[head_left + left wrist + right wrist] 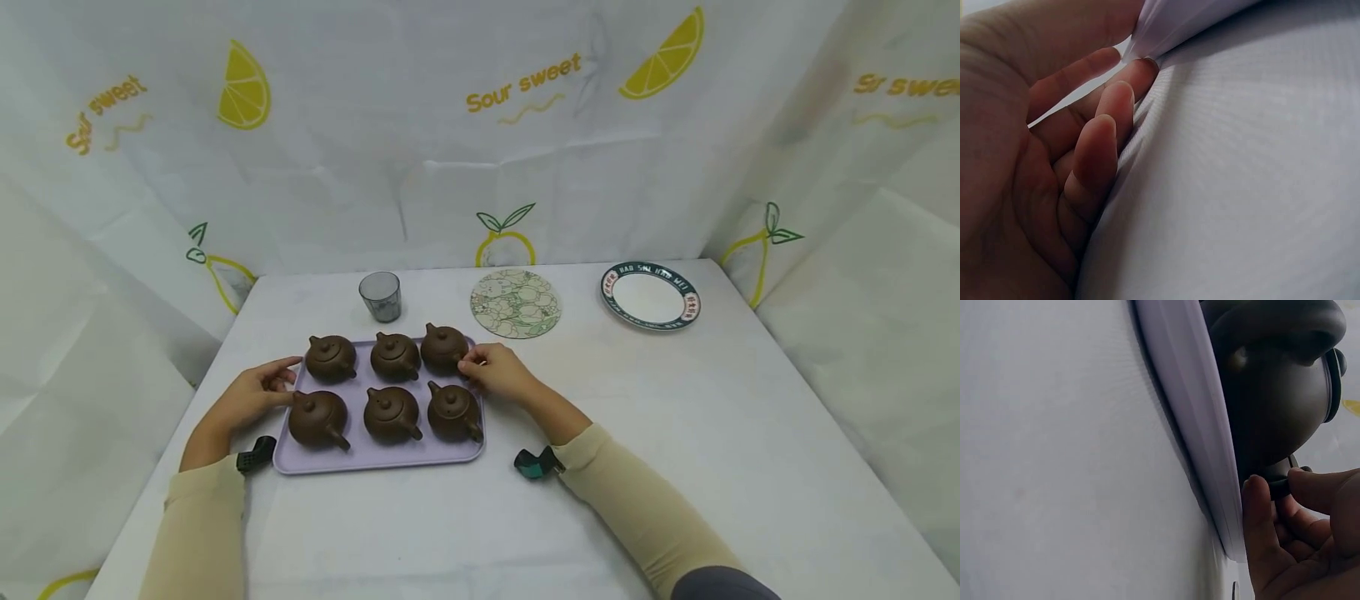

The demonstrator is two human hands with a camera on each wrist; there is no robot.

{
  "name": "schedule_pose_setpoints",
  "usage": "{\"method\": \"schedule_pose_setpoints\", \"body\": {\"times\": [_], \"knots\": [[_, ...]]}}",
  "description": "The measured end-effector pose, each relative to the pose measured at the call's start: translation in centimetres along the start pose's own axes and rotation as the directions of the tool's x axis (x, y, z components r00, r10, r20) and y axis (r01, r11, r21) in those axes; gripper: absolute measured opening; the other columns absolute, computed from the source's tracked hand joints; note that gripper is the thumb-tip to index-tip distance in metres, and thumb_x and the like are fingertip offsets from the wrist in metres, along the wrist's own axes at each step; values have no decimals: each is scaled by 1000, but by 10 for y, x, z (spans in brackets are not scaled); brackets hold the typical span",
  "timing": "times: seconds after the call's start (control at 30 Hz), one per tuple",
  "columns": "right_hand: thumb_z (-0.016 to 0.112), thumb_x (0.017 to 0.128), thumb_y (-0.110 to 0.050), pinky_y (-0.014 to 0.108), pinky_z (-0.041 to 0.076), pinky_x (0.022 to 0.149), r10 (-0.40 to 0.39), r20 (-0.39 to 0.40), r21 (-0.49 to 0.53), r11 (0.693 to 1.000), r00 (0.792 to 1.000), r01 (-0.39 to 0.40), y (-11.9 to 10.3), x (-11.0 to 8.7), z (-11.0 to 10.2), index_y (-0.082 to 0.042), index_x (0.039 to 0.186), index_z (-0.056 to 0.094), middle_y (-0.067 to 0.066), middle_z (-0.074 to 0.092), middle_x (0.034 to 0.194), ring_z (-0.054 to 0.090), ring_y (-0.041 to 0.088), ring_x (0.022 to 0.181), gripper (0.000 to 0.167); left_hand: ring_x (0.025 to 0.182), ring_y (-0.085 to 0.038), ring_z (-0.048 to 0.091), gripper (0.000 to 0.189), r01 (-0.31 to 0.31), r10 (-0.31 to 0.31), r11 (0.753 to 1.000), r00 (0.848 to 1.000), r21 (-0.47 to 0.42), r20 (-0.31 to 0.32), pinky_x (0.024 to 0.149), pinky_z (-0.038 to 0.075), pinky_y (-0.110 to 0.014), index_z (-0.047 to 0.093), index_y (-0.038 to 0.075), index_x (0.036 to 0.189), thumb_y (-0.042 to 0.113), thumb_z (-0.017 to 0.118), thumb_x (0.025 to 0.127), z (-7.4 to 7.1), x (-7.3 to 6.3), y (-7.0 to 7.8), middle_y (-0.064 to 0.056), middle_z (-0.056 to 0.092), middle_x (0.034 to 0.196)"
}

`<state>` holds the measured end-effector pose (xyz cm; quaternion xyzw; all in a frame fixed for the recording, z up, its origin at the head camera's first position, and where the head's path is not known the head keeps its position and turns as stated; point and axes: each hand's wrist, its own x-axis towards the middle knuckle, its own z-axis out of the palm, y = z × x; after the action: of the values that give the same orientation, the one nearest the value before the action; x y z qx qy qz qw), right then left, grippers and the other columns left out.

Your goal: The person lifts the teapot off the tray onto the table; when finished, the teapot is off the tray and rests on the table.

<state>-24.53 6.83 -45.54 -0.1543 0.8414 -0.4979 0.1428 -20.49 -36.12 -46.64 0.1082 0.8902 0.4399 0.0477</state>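
Evidently, six teapots [390,417] stand in two rows on the lilac tray [375,456], which my relaxed left hand [251,397] touches; my right hand [501,375] pinches the rear-right teapot [442,350], its release seemingly all that remains.

The left hand [251,392] is at the left edge of the tray [378,464], thumb and index finger stretched to the rim, the other fingers bent loosely toward the palm. The left arm [197,533] comes in from the tray's near left, its wrist just outside that edge. At the tray's far right corner the right hand [501,372] pinches with thumb and fingertips, and the right arm [652,512] slants in from the tray's near right.
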Motion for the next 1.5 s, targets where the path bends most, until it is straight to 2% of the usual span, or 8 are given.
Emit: {"method": "schedule_pose_setpoints", "body": {"times": [0.07, 0.17, 0.3, 0.37, 0.53, 1.03, 1.3, 1.5], "knots": [[61, 97, -20, 28, 51, 65, 13, 8, -40, 999, 1000, -12, -4, -2, -1, -5, 91, 64, 4, 64, 81, 65, 15, 69, 16, 76, -8, 55, 63, -9, 9, 1000, 1000, 12, 0, 65, 45, -20, 48, -8, 137, 0, 73, 80, 0, -2, 11, -20, 60, 104], [59, 98, -20, 28, 50, 67, 15, 21, -111, 994, 1000, -12, -10, -4, -3, -6, 92, 63, 4, 63, 83, 66, 14, 71, 16, 75, -8, 55, 63, -11, 11, 1000, 1000, 10, -3, 66, 44, -19, 48, -8, 137, 0, 74, 80, 0, 0, 12, -20, 60, 104], [58, 99, -19, 28, 49, 67, -7, 34, -162, 987, 999, 13, -15, -5, -6, -5, 93, 63, 3, 63, 85, 66, 14, 73, 15, 76, -8, 55, 64, -4, 4, 1000, 1000, -8, -9, 66, 44, -19, 49, -2, 139, 2, 75, 81, 1, 6, -13, -15, 59, 105], [59, 98, -19, 28, 49, 68, -27, 30, -181, 983, 999, 32, -14, -7, -7, -5, 94, 64, 2, 64, 86, 65, 14, 75, 15, 76, -8, 55, 64, 3, -3, 1000, 1000, -12, -9, 65, 44, -19, 49, -1, 139, 3, 76, 80, 1, 6, -16, -15, 59, 105], [59, 98, -18, 29, 50, 73, -55, 18, -177, 983, 998, 57, -7, -12, -15, -5, 98, 65, 1, 65, 91, 64, 12, 79, 14, 77, -10, 54, 64, 13, -13, 1000, 1000, -22, -9, 64, 44, -20, 50, -1, 139, 2, 75, 79, 2, 3, -17, -16, 58, 106], [58, 99, -19, 34, 47, 71, 7, -19, -150, 989, 1000, -10, 23, -45, -68, -2, 104, 63, 5, 68, 86, 66, 18, 82, 18, 77, -9, 54, 65, 5, -6, 999, 1000, -42, -18, 65, 44, -20, 49, -3, 138, 1, 75, 79, 2, -1, -10, -17, 59, 106], [59, 98, -20, 36, 46, 74, 33, -34, -176, 984, 999, -38, 37, -56, -82, -2, 103, 63, 3, 68, 83, 64, 18, 80, 19, 76, -11, 54, 62, 4, -5, 1000, 1000, -23, -28, 65, 44, -20, 51, -3, 136, 1, 74, 79, 2, 0, -10, -11, 58, 102], [60, 98, -17, 34, 50, 75, 55, -24, -119, 991, 998, -57, 45, -60, -87, 0, 103, 63, 6, 68, 86, 66, 18, 80, 18, 77, -10, 55, 63, 23, -23, 1000, 1000, -19, -16, 67, 44, -20, 50, -1, 138, 2, 74, 80, 2, 2, -13, -12, 58, 103]]}}
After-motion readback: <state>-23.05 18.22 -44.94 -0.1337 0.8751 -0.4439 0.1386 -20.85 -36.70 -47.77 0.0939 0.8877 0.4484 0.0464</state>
